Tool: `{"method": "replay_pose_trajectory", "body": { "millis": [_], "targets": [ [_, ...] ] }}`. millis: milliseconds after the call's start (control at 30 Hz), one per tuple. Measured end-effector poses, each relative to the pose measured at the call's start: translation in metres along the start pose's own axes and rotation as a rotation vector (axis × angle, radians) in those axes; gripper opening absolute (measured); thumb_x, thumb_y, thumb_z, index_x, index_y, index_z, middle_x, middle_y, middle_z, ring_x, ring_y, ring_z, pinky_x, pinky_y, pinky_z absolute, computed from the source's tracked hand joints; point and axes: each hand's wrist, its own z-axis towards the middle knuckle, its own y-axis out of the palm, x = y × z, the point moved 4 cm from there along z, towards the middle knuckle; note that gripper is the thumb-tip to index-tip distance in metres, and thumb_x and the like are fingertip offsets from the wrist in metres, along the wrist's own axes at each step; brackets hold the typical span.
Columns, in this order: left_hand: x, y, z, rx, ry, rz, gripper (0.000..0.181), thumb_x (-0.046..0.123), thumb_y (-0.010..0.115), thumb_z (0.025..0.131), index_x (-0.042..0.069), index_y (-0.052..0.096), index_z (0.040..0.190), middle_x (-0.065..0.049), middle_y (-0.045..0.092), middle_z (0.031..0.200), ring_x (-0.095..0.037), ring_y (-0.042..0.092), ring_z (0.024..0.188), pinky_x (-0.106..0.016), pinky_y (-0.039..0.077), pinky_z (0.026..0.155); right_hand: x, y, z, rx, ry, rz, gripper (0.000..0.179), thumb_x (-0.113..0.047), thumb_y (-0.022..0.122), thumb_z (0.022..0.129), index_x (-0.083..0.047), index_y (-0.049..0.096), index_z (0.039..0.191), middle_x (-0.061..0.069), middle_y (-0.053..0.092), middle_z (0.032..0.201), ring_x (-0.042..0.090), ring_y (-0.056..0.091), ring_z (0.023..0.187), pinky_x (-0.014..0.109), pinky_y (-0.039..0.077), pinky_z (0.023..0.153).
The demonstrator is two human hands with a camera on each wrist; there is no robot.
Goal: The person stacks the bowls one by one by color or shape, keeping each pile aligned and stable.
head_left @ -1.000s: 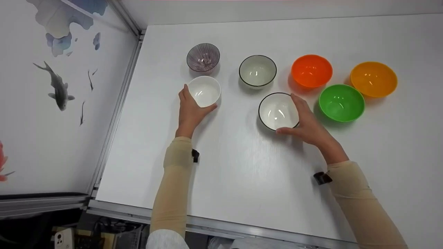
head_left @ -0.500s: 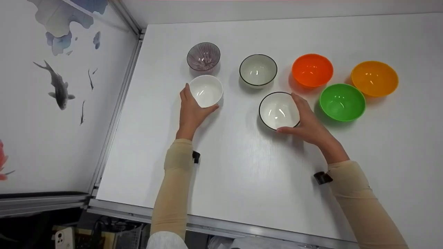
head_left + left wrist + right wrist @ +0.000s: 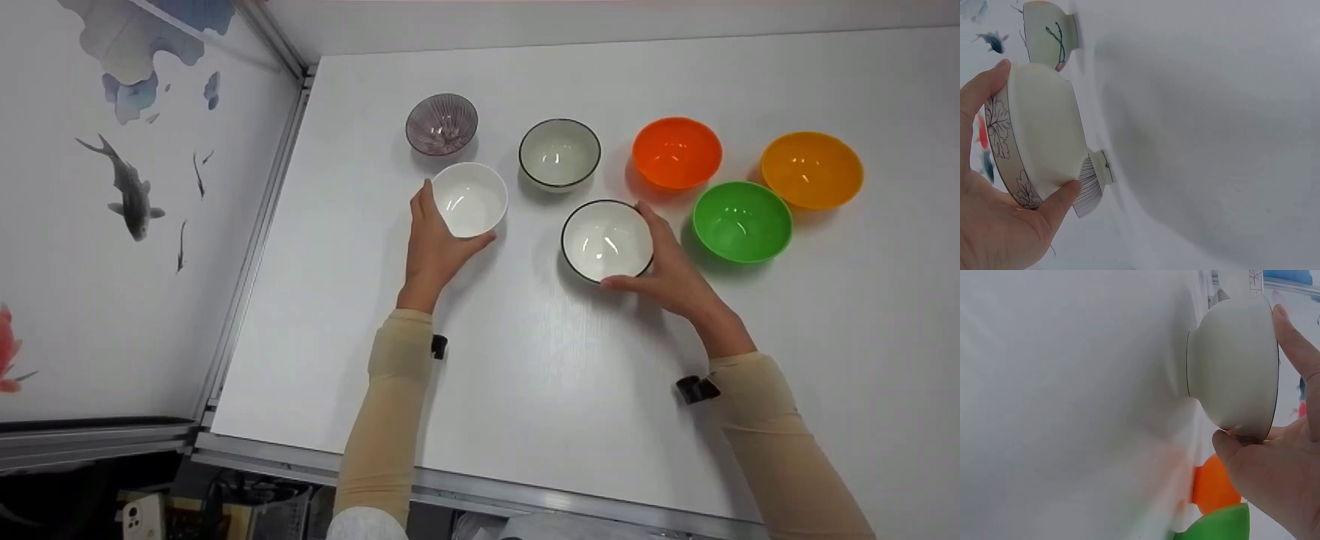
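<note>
My left hand point(image 3: 439, 251) grips a white bowl point(image 3: 471, 199) by its side, thumb at the near edge and fingers along the left. In the left wrist view this bowl point(image 3: 1047, 126) shows a leaf-patterned band below its rim and hangs above the table. To its right, a white bowl with a thin dark rim point(image 3: 604, 240) is held by my right hand point(image 3: 671, 274), the thumb at the front and the fingers round the right side. The right wrist view shows its plain outer wall point(image 3: 1238, 368), with the foot close to the tabletop.
Behind stand a purple ribbed bowl point(image 3: 442, 125) and a pale grey-green bowl with a dark rim point(image 3: 559, 154). Orange point(image 3: 676, 154), yellow-orange point(image 3: 811, 171) and green point(image 3: 742, 223) bowls sit to the right. A panel with painted fish point(image 3: 135, 202) borders the white table point(image 3: 540, 390) on the left.
My left hand has carried the white bowl to the right, away from the purple bowl and closer to the dark-rimmed one. The right hand and its bowl have hardly moved.
</note>
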Motion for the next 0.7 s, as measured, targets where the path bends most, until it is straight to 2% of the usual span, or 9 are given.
{"method": "replay_pose_trajectory", "body": {
  "millis": [133,300,467,700],
  "targets": [
    [0.008,0.003,-0.004,0.001,0.041,0.004,0.123,0.042,0.089,0.072,0.000,0.010,0.158,-0.017,0.026,0.156,-0.031,0.040,0.144,-0.037,0.038,0.118,0.004,0.001,0.000,0.023,-0.017,0.060,0.122,-0.016,0.089,0.073,-0.006,0.005,0.160,0.017,0.017,0.165,0.037,0.019,0.151,0.058,0.017,0.124],
    [0.014,0.005,-0.007,0.004,0.060,-0.008,0.123,0.042,0.089,0.071,0.001,0.011,0.158,-0.016,0.027,0.156,-0.031,0.041,0.142,-0.038,0.040,0.117,0.008,0.002,0.000,0.014,-0.029,0.160,0.123,-0.005,0.087,0.073,-0.004,0.000,0.160,0.017,0.014,0.166,0.037,0.021,0.151,0.055,0.021,0.123],
    [0.019,0.005,-0.009,0.004,0.067,-0.004,0.123,0.042,0.089,0.071,0.002,0.012,0.158,-0.015,0.028,0.156,-0.031,0.041,0.143,-0.038,0.040,0.117,0.007,0.003,-0.003,0.000,-0.029,0.202,0.124,-0.004,0.087,0.074,-0.004,-0.003,0.160,0.014,0.010,0.168,0.035,0.019,0.153,0.054,0.020,0.124],
    [0.026,0.006,-0.011,0.011,0.087,-0.008,0.125,0.041,0.090,0.070,0.002,0.011,0.158,-0.015,0.028,0.156,-0.030,0.041,0.143,-0.037,0.040,0.117,0.009,0.004,-0.004,0.000,-0.017,0.226,0.127,-0.003,0.088,0.072,-0.008,-0.004,0.160,0.012,0.010,0.168,0.035,0.023,0.152,0.052,0.023,0.124]
  ]
}}
